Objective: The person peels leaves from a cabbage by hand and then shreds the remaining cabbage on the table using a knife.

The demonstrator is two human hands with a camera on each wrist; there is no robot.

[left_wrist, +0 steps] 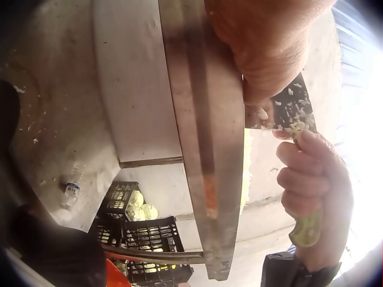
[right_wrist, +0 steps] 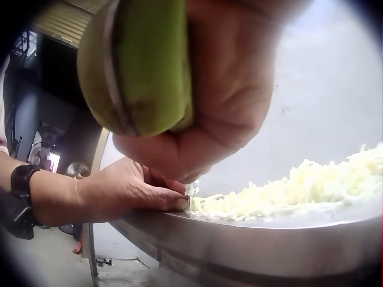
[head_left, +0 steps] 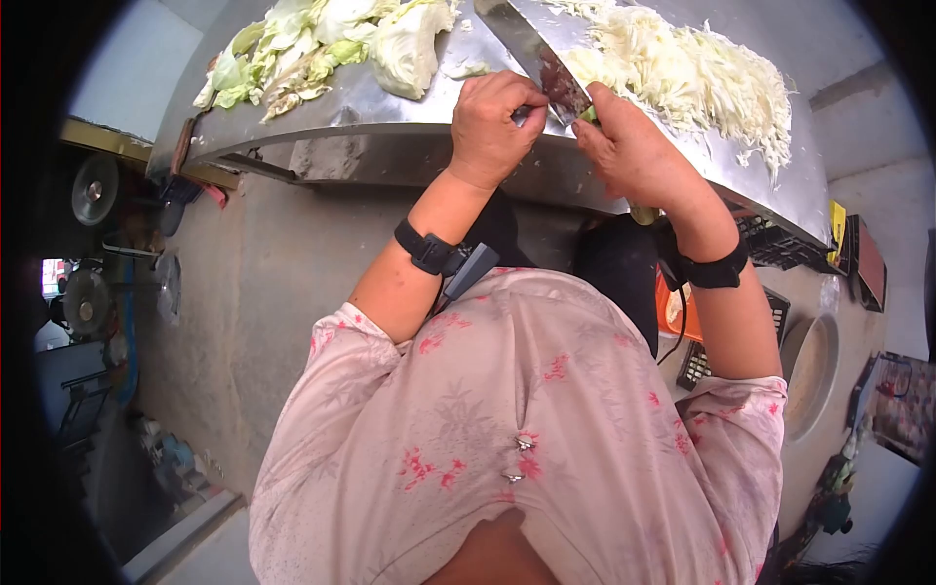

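Note:
My right hand (head_left: 629,146) grips the green handle (left_wrist: 307,231) of a broad-bladed knife (head_left: 526,49). Its blade slants away across the metal table (head_left: 263,144), with bits of cabbage stuck near the handle. Close against the blade, at the table's near edge, is my left hand (head_left: 495,127), fingers curled and thumb bent in. Nothing shows between those fingers. Right of the knife lies a heap of shredded cabbage (head_left: 697,73), also seen beyond the blade in the right wrist view. To the left sit a cut cabbage chunk (head_left: 409,54) and loose cabbage leaves (head_left: 283,54).
Under the table's right side stand black crates (left_wrist: 149,242), one with whole cabbages (left_wrist: 142,206). An orange container (head_left: 673,307) is on the floor by my legs, and a large round metal basin (head_left: 811,375) is farther right. Fans (head_left: 95,190) stand at the left.

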